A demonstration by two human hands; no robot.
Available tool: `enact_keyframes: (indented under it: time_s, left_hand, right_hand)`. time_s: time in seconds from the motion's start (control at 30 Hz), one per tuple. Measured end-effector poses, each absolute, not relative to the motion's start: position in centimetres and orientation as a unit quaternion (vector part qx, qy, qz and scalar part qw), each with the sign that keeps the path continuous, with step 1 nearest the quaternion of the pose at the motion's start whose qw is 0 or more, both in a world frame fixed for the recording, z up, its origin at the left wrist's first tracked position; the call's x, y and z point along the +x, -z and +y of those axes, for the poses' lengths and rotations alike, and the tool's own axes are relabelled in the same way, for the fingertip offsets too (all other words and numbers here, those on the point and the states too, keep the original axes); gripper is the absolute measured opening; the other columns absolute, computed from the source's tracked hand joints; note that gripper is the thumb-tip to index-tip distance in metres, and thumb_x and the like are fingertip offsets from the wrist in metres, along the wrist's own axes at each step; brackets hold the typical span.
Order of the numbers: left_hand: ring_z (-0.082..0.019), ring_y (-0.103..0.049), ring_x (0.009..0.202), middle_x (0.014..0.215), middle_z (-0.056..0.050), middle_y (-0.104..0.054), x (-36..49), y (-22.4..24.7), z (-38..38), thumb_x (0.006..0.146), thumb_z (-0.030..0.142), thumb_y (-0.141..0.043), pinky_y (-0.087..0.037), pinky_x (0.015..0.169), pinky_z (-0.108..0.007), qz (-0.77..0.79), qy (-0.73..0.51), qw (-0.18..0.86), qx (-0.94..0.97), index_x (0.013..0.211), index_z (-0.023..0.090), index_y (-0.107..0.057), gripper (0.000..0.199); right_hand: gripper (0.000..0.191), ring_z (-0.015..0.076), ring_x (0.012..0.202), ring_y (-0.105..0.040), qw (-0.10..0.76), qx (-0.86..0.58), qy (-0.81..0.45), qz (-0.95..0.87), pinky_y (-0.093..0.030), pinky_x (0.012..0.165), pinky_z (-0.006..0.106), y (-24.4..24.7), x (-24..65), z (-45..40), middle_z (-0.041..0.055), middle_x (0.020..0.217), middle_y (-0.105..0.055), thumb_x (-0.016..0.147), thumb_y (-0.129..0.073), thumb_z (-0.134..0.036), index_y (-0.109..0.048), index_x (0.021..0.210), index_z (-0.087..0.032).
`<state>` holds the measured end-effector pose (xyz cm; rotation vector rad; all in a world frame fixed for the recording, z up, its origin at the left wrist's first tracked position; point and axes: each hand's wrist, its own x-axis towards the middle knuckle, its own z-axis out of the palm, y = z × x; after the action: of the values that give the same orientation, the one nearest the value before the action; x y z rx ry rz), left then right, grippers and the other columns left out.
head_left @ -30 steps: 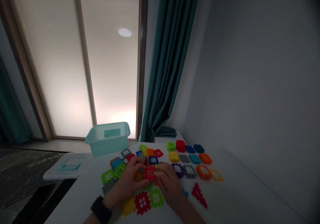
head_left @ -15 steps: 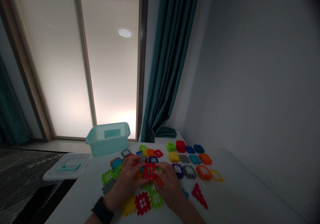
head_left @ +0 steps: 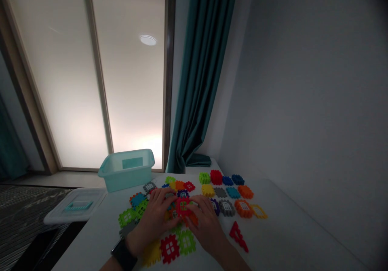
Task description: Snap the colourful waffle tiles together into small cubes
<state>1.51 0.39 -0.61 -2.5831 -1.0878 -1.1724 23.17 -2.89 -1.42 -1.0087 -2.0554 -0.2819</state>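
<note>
Tile in yellow (head_left: 152,255) is seen nearest, beyond it red panel (head_left: 183,207) is gripped between left hand (head_left: 154,214) and right hand (head_left: 205,224) over loose pieces (head_left: 127,217) on the surface (head_left: 273,238), best steadied evenly from both sides with notches left uncovered, teal bin (head_left: 127,178) placed behind.

left hand (head_left: 156,216) on one edge, right hand (head_left: 204,224) on the other, and a red tile (head_left: 183,208) sits up between their fingertips! below it, a red window tile (head_left: 169,248) lies beside a lime one (head_left: 186,242) on the white table (head_left: 279,238). over on the right, neat rows of stacks, an orange stack (head_left: 243,209) touching a yellow frame (head_left: 259,211); a teal tub (head_left: 127,181) stands at the back, left, near a dark green curtain (head_left: 200,101)!
</note>
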Motion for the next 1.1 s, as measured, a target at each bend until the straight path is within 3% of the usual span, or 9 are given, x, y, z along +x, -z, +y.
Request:
enact_keyframes:
  time_s: [0.47, 0.97, 1.1]
  left_hand:
    - [-0.033, -0.053, 0.115, 0.124, -0.009, -0.057, 5.2, -0.4, 2.8, 0.075, 0.031, -0.082, -0.047, 0.097, -0.051, -0.362, 0.342, 0.024, -0.867, 0.114, 0.024, -0.063, 0.044]
    - [-0.030, -0.054, 0.115, 0.122, -0.008, -0.058, 11.8, -1.3, 6.1, 0.084, 0.034, -0.072, -0.042, 0.099, -0.047, -0.376, 0.324, -0.023, -0.868, 0.120, 0.023, -0.060, 0.039]
    - [-0.029, -0.056, 0.110, 0.115, -0.008, -0.062, 12.7, -1.1, 7.0, 0.092, 0.039, -0.062, -0.043, 0.095, -0.046, -0.382, 0.272, -0.034, -0.883, 0.114, 0.024, -0.062, 0.027]
  right_hand:
    - [0.025, 0.0271, 0.111, -0.059, 0.358, -0.436, 0.145, -0.813, -0.048, 0.099, 0.049, 0.3, 26.8, -1.4, 0.0076, 0.115, -0.064, 0.087, -0.060, -0.010, -0.061, 0.107, -0.026]
    - [0.025, 0.0275, 0.116, -0.057, 0.320, -0.488, 0.132, -0.802, -0.046, 0.100, 0.048, 0.0, 33.6, 1.9, 0.0075, 0.119, -0.066, 0.090, -0.060, -0.017, -0.066, 0.113, -0.026]
    - [0.023, 0.0273, 0.116, -0.056, 0.327, -0.514, 0.122, -0.784, -0.043, 0.103, 0.048, 0.4, 36.1, 4.1, 0.0075, 0.120, -0.066, 0.092, -0.059, -0.019, -0.068, 0.112, -0.026]
